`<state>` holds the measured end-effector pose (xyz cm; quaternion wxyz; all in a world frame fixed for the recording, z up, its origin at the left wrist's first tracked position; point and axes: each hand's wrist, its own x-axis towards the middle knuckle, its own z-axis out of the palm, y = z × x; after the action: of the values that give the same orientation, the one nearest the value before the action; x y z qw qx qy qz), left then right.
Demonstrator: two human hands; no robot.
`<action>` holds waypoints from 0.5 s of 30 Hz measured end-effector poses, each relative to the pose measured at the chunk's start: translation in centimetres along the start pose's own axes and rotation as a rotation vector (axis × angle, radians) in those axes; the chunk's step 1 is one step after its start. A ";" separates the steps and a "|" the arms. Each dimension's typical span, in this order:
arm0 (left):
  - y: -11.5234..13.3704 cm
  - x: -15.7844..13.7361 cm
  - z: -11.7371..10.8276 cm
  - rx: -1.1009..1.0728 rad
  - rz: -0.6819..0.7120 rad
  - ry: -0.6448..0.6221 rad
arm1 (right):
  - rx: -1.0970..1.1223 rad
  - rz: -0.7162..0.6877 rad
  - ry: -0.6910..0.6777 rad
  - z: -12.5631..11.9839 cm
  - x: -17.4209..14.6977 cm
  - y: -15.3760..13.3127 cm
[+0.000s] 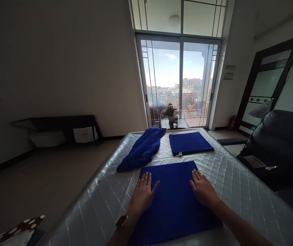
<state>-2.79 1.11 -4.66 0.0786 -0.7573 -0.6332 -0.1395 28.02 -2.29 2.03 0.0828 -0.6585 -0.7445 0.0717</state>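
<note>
A flat blue rectangular cloth piece (pixel 173 205) lies in front of me on a silvery quilted surface (pixel 225 174). My left hand (pixel 144 193) rests flat on its left edge, fingers stretched out and thumb apart. On its right edge lies my right hand (pixel 203 187), also flat with fingers extended. Beyond it, at the right, is a smaller blue folded cloth (pixel 191 142) with a white tag at its near edge. A crumpled blue cloth (pixel 142 148) lies farther off at the left. Neither hand grips anything.
Past the far edge stands a small dark table (pixel 164 123) with a potted plant (pixel 170 110), before a sliding glass door (pixel 180 78). A black armchair (pixel 284 143) is at the right. A dark low stand (pixel 61 124) is by the left wall.
</note>
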 end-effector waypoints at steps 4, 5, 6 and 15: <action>0.0 0.0 -0.3 -0.011 -0.011 -0.021 | 0.053 0.022 -0.012 0.7 -1.6 0.1; 0.1 0.0 -0.5 -0.007 -0.019 -0.030 | 0.063 0.024 -0.017 0.8 -1.7 0.2; 0.2 0.0 -0.6 0.001 -0.019 -0.039 | 0.072 0.024 -0.022 0.9 -1.7 0.3; -1.5 0.0 -0.7 -0.012 -0.010 -0.032 | 0.166 0.019 -0.059 0.1 -1.7 1.0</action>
<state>-4.35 1.19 -4.04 0.0629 -0.7568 -0.6371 -0.1315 29.15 -3.82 1.69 0.1148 -0.6541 -0.7318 0.1533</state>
